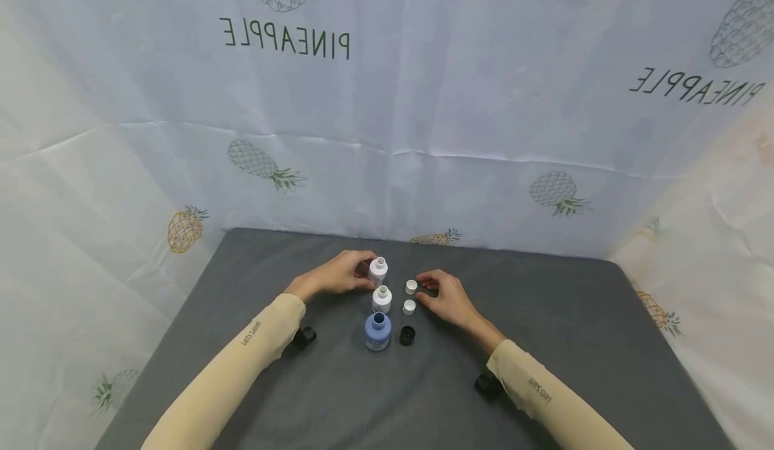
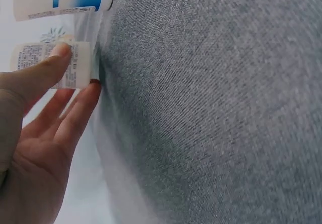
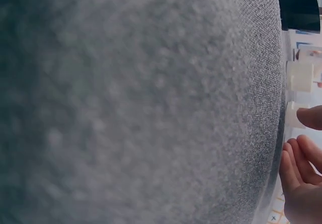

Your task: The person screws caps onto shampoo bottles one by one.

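Note:
Three uncapped bottles stand in a row on the grey table: a far white bottle, a nearer white bottle and a blue bottle. My left hand holds the far white bottle, its thumb on the labelled side in the left wrist view and its fingers behind. Right of the bottles lie a far white cap, a second white cap and a black cap. My right hand is beside the far white cap, fingers loosely bent; whether it touches the cap cannot be told.
The grey-covered table meets a white pineapple-print curtain along its back edge. A black wrist device shows by the left sleeve, another black device by the right sleeve.

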Tool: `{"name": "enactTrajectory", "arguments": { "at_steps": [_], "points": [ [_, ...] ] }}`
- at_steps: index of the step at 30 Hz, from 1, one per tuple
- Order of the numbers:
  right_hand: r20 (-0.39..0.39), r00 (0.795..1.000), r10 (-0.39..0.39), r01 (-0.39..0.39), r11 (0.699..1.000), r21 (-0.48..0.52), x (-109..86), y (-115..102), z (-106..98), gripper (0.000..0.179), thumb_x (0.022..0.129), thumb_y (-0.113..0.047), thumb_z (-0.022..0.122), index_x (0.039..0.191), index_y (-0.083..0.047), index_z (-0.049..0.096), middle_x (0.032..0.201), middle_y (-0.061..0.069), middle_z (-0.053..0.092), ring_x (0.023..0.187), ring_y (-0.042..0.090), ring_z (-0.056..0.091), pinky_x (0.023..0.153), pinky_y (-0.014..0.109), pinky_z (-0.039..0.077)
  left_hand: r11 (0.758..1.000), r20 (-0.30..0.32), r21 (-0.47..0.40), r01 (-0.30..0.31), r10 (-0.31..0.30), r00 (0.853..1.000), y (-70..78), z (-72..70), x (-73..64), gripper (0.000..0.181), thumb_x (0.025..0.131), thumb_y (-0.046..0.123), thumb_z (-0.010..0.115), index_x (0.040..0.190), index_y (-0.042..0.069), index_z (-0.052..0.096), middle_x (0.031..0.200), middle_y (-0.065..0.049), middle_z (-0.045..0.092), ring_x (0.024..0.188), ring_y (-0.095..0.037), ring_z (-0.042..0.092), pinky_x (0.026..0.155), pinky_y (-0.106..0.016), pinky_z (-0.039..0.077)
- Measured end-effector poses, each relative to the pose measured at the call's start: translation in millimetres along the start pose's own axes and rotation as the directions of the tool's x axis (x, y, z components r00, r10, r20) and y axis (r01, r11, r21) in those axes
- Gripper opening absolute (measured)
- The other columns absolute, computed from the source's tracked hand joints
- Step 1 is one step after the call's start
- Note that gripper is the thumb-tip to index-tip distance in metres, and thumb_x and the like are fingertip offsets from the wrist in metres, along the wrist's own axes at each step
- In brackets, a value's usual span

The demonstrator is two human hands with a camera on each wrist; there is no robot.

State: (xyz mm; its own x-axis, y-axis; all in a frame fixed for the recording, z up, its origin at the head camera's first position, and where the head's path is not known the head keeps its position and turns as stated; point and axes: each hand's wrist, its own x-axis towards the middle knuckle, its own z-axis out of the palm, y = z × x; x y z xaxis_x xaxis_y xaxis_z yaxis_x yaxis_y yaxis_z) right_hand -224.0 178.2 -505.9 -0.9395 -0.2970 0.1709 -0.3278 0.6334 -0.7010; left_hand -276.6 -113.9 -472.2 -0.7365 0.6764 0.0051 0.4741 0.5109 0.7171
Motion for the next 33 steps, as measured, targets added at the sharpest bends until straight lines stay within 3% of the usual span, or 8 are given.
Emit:
{"name": "enactTrajectory", "arguments": {
  "at_steps": [11,25,33],
  "points": [
    [0.051,0.999,-0.018,0.018,1.000,0.000,6.5,0.0,-2.9,0.032,0.093,-0.009,0.084,0.122,0.002,0.076,0.121,0.020,0.077,0.111,0.035,0.076,0.101,0.048,0.063,1.000,-0.039,0.023,0.020,-0.019,0.999,-1.4,-9.1,-6.4,0.047,0.096,0.007,0.082,0.138,-0.004,0.065,0.128,-0.020,0.073,0.117,-0.034,0.075,0.093,-0.033,0.067],
    [0.111,0.992,-0.059,0.068,0.995,-0.079,15.0,1.8,-3.7,0.026,0.096,-0.016,0.084,0.117,-0.003,0.077,0.114,0.013,0.079,0.108,0.028,0.076,0.098,0.046,0.063,0.998,-0.064,0.060,-0.006,0.010,0.998,3.9,-13.0,-9.5,0.043,0.095,0.009,0.084,0.133,-0.004,0.069,0.126,-0.019,0.073,0.114,-0.032,0.075,0.090,-0.030,0.067],
    [0.132,0.991,-0.020,0.021,1.000,-0.010,16.4,-0.2,-14.2,0.024,0.096,-0.014,0.082,0.116,-0.001,0.077,0.112,0.014,0.080,0.105,0.028,0.079,0.095,0.045,0.065,0.997,-0.048,0.074,-0.015,0.018,0.999,5.2,-12.9,-10.4,0.041,0.095,0.009,0.083,0.133,-0.002,0.071,0.126,-0.018,0.073,0.115,-0.031,0.074,0.090,-0.028,0.067]
  ]
}}
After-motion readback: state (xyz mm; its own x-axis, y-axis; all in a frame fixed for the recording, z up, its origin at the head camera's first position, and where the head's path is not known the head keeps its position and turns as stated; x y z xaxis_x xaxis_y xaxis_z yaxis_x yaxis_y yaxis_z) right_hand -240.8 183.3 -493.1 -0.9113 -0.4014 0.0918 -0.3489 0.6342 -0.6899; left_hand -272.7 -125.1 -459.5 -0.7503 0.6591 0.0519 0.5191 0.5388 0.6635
